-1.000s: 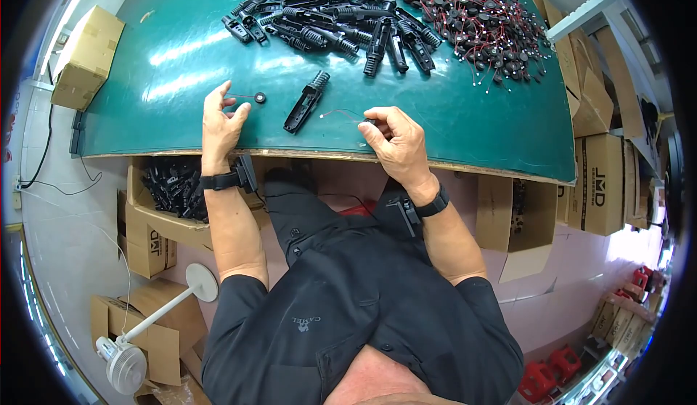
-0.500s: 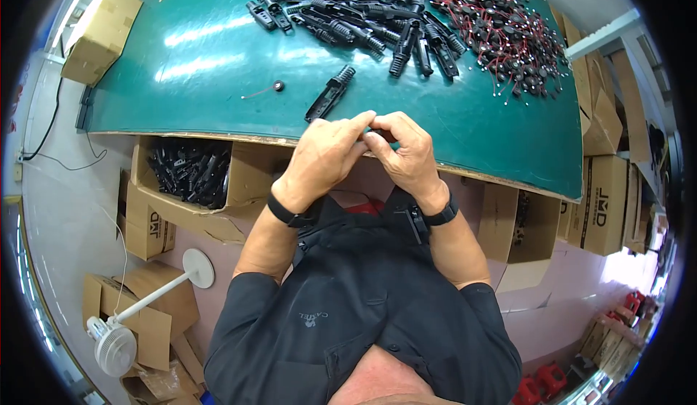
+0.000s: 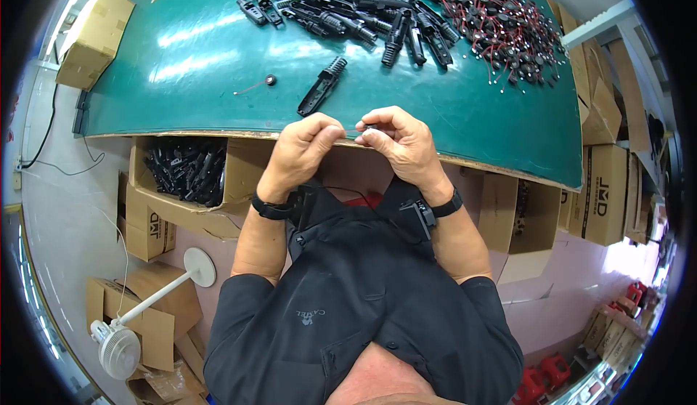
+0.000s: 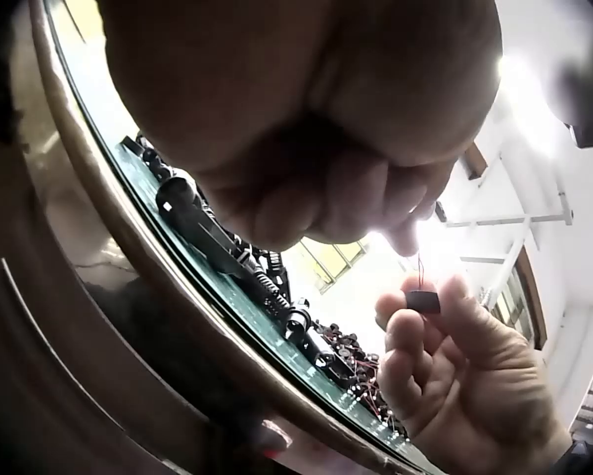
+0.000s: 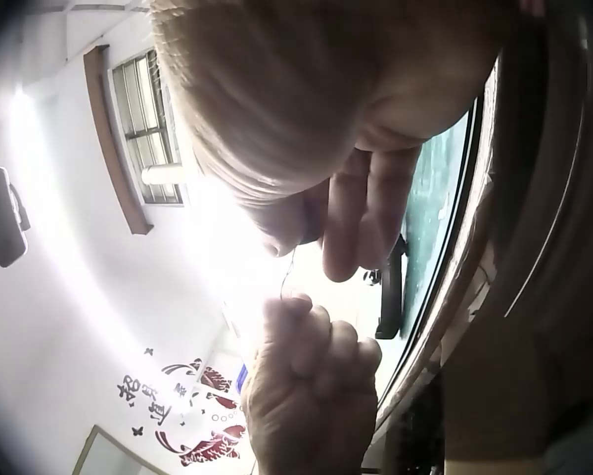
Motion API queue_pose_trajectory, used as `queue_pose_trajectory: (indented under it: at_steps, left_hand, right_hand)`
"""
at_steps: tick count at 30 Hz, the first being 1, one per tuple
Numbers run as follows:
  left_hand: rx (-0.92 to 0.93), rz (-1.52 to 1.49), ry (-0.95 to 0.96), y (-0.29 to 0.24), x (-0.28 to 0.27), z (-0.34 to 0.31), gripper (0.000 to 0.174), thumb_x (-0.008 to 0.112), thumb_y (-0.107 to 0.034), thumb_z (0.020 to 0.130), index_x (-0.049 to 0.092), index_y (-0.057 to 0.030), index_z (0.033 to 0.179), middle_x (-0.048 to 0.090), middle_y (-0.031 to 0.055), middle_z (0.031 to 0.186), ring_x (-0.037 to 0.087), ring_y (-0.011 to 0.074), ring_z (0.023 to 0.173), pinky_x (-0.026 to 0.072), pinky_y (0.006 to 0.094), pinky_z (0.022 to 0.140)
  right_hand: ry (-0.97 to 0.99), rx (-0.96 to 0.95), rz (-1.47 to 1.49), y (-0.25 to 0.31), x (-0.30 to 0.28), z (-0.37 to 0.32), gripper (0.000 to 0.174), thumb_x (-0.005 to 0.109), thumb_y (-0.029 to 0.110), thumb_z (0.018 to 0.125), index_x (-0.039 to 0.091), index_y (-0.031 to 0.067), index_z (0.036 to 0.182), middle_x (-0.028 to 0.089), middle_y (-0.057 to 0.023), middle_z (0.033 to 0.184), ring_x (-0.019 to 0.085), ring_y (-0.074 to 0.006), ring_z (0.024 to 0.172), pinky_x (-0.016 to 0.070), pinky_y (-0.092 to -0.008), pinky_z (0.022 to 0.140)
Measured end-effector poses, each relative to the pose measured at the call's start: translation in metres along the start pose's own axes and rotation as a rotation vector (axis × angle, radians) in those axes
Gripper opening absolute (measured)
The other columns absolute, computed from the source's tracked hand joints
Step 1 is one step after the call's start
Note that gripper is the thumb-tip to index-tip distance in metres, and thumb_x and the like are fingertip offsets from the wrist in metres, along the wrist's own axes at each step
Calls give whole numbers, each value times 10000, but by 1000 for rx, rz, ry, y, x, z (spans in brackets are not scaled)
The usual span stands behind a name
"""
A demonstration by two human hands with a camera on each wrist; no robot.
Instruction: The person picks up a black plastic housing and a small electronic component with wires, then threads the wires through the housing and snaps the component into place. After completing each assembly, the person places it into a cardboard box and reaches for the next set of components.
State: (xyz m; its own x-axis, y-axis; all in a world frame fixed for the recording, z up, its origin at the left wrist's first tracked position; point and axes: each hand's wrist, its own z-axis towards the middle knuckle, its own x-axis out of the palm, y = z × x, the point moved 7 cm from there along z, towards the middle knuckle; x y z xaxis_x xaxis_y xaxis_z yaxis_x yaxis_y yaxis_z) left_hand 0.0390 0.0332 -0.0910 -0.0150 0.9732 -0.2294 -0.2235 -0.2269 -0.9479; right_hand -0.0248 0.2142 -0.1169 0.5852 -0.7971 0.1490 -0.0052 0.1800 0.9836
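Just above the table's front edge, the right hand (image 3: pixel 408 151) pinches a small round black part (image 4: pixel 423 301) between thumb and fingers. Thin red and dark wires (image 4: pixel 421 267) run from it to the left hand (image 3: pixel 301 154), whose thumb and fingertips pinch their far end. A short gap separates the two hands. Beyond them on the green table (image 3: pixel 196 107) lies one black ribbed housing (image 3: pixel 322 87), its hollow side up. Left of the housing is another round black part (image 3: pixel 271 79) with a red wire.
Black housings (image 3: pixel 348 13) are heaped at the back, beside a pile of wired round parts (image 3: pixel 501 31) at the right. A closed carton (image 3: pixel 95 37) stands at the left edge. Under the table, an open carton (image 3: pixel 247 159) holds more black pieces. A white fan (image 3: pixel 120 350) is at lower left.
The left hand left the table's left part, met the right hand, then drew slightly back leftward with the wire end. The second round part stays on the table.
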Motion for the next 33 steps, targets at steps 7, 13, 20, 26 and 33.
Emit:
queue_pose_trajectory:
  at_steps: [7,13,20,26,33]
  left_hand:
    - [-199,-130,-32,21,-8,-3,234,663,-220,1115,729,-23,1008,593,-67,813,487,25,722,414,212,627]
    - [-169,-31,-84,18,-13,-2,228,672,-225,1110,723,-25,1013,581,-62,791,485,29,713,408,215,620]
    - [-170,21,-91,22,-13,1,218,689,-225,1098,714,-15,1049,594,-46,813,500,49,717,428,234,628]
    - [30,615,-313,-15,-36,26,287,809,-237,982,715,-21,1148,692,61,984,635,182,815,518,327,726]
    - [65,961,-181,6,-34,48,408,839,-179,885,704,-36,1243,707,172,1124,687,365,1043,543,458,900]
  right_hand:
    - [-36,-49,104,-3,-6,0,243,790,30,982,689,-19,1198,755,-108,1102,754,-168,963,636,-299,843]
    - [-63,-354,-513,29,-3,-3,216,843,52,922,752,-11,1107,764,-105,1041,733,-157,870,603,-286,761]
    - [-107,-367,-430,26,-9,-2,257,868,82,900,772,2,1125,768,-97,1027,720,-146,838,587,-277,735]
    - [-241,-183,-384,12,-32,-1,268,860,108,936,738,-8,1144,777,-71,993,728,-112,831,597,-256,733]
    - [-373,-163,-382,5,-56,-1,273,853,125,958,713,-14,1146,768,-46,954,732,-95,834,600,-242,746]
